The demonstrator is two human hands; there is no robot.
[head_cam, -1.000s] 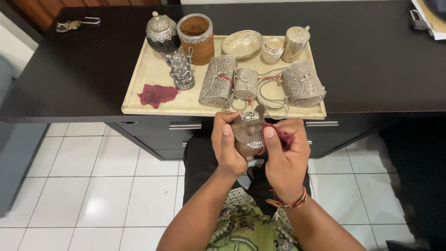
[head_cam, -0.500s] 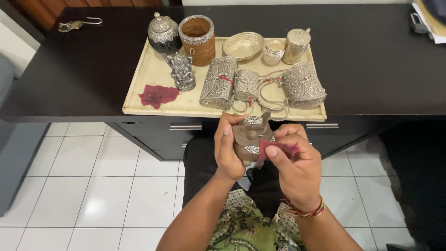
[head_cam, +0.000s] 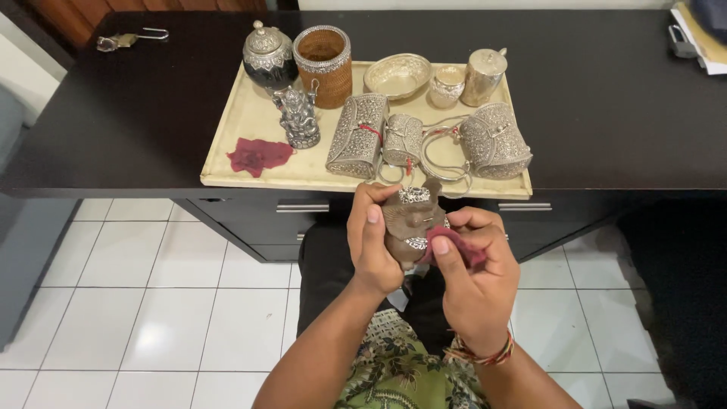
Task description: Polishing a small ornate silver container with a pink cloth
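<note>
The left hand (head_cam: pixel 376 246) grips a small brown figurine (head_cam: pixel 410 222) just below the worktop (head_cam: pixel 151 121) edge while the right hand (head_cam: pixel 473 276) pinches a red cloth (head_cam: pixel 454 244) against it (polishing looks underway, with the tray (head_cam: pixel 250 170) pieces apparently waiting).

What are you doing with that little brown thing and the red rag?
The left hand holds a small brown figurine with silver trim, above the lap. The right hand presses a dark red cloth against its side. On the black desk sits a cream tray with silver boxes, a bowl, jars, a small statue and another red cloth.
</note>
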